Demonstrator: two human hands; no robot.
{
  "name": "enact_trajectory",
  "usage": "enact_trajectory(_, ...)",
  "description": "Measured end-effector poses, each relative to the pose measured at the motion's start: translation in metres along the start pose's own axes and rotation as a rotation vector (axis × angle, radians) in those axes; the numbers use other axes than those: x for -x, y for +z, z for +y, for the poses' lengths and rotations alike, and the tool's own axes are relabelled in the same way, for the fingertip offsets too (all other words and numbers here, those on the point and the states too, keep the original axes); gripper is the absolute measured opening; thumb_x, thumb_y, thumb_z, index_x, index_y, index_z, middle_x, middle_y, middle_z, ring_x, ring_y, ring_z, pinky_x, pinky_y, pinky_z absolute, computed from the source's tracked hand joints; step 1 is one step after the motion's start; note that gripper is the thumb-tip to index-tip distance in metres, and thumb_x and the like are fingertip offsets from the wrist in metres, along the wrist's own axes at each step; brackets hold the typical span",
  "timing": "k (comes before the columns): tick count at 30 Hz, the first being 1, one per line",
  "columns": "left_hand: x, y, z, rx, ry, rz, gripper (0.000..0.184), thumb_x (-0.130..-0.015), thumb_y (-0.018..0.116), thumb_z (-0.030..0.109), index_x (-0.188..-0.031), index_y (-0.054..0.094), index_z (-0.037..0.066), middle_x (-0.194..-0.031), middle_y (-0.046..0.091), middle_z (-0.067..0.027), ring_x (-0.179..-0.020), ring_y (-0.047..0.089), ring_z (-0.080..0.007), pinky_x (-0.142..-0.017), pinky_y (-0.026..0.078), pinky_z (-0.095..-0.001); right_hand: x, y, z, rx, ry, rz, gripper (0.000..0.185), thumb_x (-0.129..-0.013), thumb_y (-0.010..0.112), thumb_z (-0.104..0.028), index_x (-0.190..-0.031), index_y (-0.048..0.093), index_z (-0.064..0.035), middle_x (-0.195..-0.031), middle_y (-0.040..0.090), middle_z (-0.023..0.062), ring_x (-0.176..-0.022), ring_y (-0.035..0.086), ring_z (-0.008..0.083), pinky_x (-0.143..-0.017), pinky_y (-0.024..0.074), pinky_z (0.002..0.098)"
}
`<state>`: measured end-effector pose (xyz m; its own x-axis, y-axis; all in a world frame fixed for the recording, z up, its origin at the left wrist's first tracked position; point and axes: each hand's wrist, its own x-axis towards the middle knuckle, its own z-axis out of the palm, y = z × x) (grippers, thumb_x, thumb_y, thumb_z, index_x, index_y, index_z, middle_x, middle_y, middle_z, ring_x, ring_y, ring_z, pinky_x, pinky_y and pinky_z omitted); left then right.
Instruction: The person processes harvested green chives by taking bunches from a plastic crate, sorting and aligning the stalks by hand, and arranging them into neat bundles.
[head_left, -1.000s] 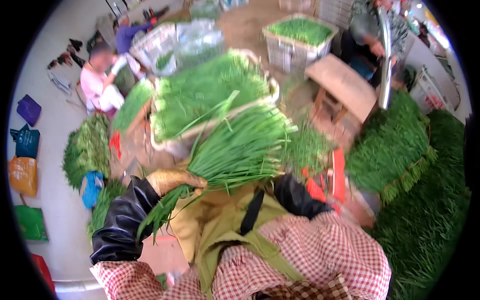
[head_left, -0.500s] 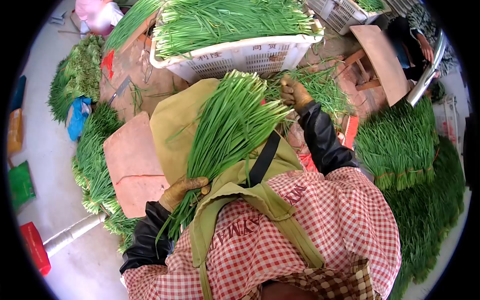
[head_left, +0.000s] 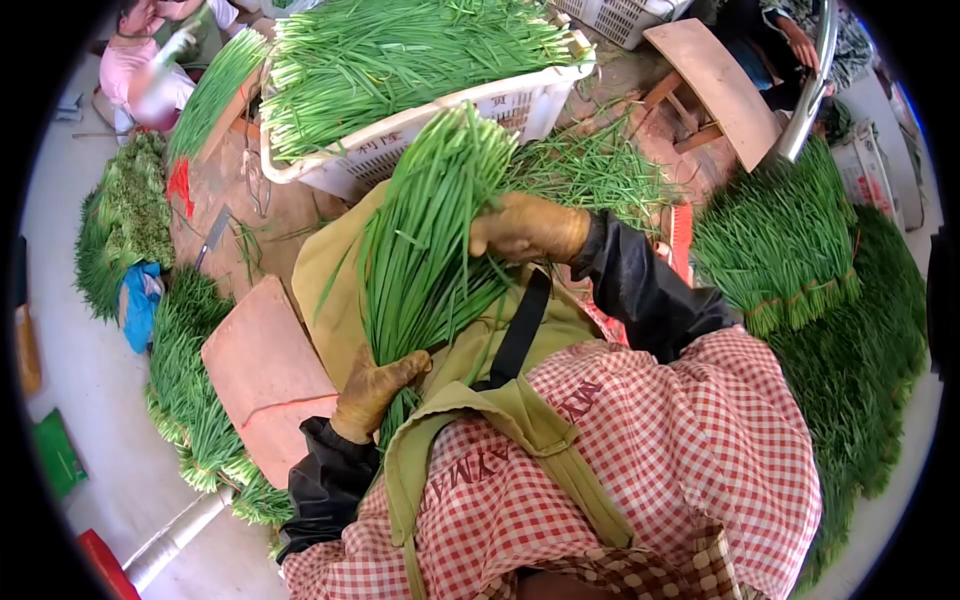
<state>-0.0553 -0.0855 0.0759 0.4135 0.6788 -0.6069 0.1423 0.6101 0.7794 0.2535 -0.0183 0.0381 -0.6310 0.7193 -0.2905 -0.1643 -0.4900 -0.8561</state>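
Observation:
A loose bunch of long green stalks (head_left: 425,220) lies over the olive apron on my lap, its pale ends pointing up toward the crate. My left hand (head_left: 375,390), in a worn tan glove, is wrapped round the lower, leafy end. My right hand (head_left: 525,228), gloved too, presses against the right side of the bunch near its pale ends; its fingertips are partly hidden by the stalks. Just beyond the bunch stands a white plastic crate (head_left: 545,105) heaped with the same stalks.
Loose stalks (head_left: 600,170) lie on the ground right of the bunch. Tied bundles (head_left: 780,240) stand at the right. A wooden stool (head_left: 710,85) is at the upper right, a knife (head_left: 214,235) at the left, a pinkish board (head_left: 270,375) by my left arm. Two people sit farther off.
The bunch has swung down from a sideways hold to lie nearly upright on my lap. My right hand, apart from it half a second ago, has moved left onto the stalks.

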Motion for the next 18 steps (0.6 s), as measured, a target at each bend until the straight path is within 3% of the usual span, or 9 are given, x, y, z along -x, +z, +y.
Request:
enact_trajectory(3,-0.006,-0.002,0.005,-0.077,-0.047,0.043,0.034,-0.079,0.075,0.020,-0.103,0.061,0.000,-0.087,0.065,-0.0048,-0.076,0.061,-0.0133,-0.073,0.049,-0.0281,0.023,-0.060,0.027,-0.705,-0.258,0.179,0.025,-0.093,0.054,-0.032,-0.083,0.060,-0.0094,-0.052,0.038,-0.0078,-0.037,0.029,0.0045,-0.035,0.0239,0.0231)
enact_trajectory(5,-0.009,-0.001,-0.006,0.068,-0.081,0.129,0.039,-0.080,0.072,0.017,-0.110,0.056,-0.001,-0.088,0.065,-0.0062,-0.075,0.059,-0.0136,-0.070,0.049,-0.0259,0.046,-0.139,0.053,-0.678,-0.355,0.340,0.024,-0.093,0.052,-0.029,-0.092,0.060,-0.0065,-0.053,0.046,-0.0044,-0.038,0.036,0.0065,-0.035,0.0280,0.0224)
enact_trajectory(7,-0.008,-0.006,-0.018,0.031,-0.066,0.152,0.039,-0.081,0.069,0.013,-0.114,0.055,-0.001,-0.091,0.065,-0.0065,-0.078,0.060,-0.0143,-0.073,0.050,-0.0273,0.064,-0.217,0.100,0.064,0.084,0.827,0.029,-0.089,0.055,-0.022,-0.112,0.058,-0.0037,-0.077,0.064,0.0078,-0.064,0.063,0.0204,-0.051,0.0485,0.0315)
enact_trajectory(9,-0.008,-0.010,-0.028,0.042,0.021,0.132,0.042,-0.079,0.074,0.013,-0.115,0.056,0.000,-0.103,0.065,-0.0082,-0.088,0.063,-0.0179,-0.082,0.050,-0.0293,0.089,-0.180,0.088,1.348,0.569,0.981,0.043,-0.087,0.058,-0.027,-0.122,0.055,-0.0022,-0.117,0.061,0.0212,-0.106,0.061,0.0327,-0.088,0.0487,0.0411)
enact_trajectory(10,-0.007,-0.013,-0.027,0.037,-0.029,0.105,0.046,-0.080,0.073,0.012,-0.118,0.053,-0.001,-0.110,0.063,-0.0097,-0.093,0.062,-0.0187,-0.086,0.049,-0.0304,0.091,-0.170,0.063,1.207,0.633,0.966,0.054,-0.085,0.060,-0.031,-0.130,0.050,-0.0018,-0.131,0.051,0.0242,-0.121,0.050,0.0349,-0.106,0.0343,0.0392)
enact_trajectory(12,-0.004,-0.010,-0.025,-0.008,0.009,0.130,0.046,-0.080,0.073,0.012,-0.119,0.052,-0.001,-0.109,0.063,-0.0101,-0.093,0.062,-0.0188,-0.087,0.048,-0.0309,0.079,-0.134,0.023,1.116,-0.007,0.970,0.057,-0.083,0.065,-0.039,-0.128,0.052,-0.0052,-0.133,0.050,0.0236,-0.124,0.048,0.0336,-0.106,0.0344,0.0382)
enact_trajectory(14,-0.004,-0.005,-0.026,-0.054,0.048,0.154,0.046,-0.081,0.072,0.013,-0.120,0.052,-0.002,-0.109,0.063,-0.0106,-0.094,0.062,-0.0188,-0.088,0.048,-0.0313,0.053,-0.067,-0.039,1.044,-0.300,0.880,0.062,-0.080,0.067,-0.048,-0.125,0.055,-0.0083,-0.136,0.047,0.0232,-0.128,0.043,0.0331,-0.108,0.0322,0.0375)
enact_trajectory(18,-0.006,0.018,-0.030,-0.162,0.161,0.228,0.044,-0.083,0.070,0.012,-0.120,0.052,-0.002,-0.109,0.064,-0.0105,-0.094,0.062,-0.0179,-0.086,0.048,-0.0306,-0.005,-0.018,-0.063,1.248,-0.427,0.595,0.050,-0.078,0.069,-0.048,-0.112,0.064,-0.0110,-0.136,0.046,0.0243,-0.125,0.045,0.0375,-0.105,0.0347,0.0388)
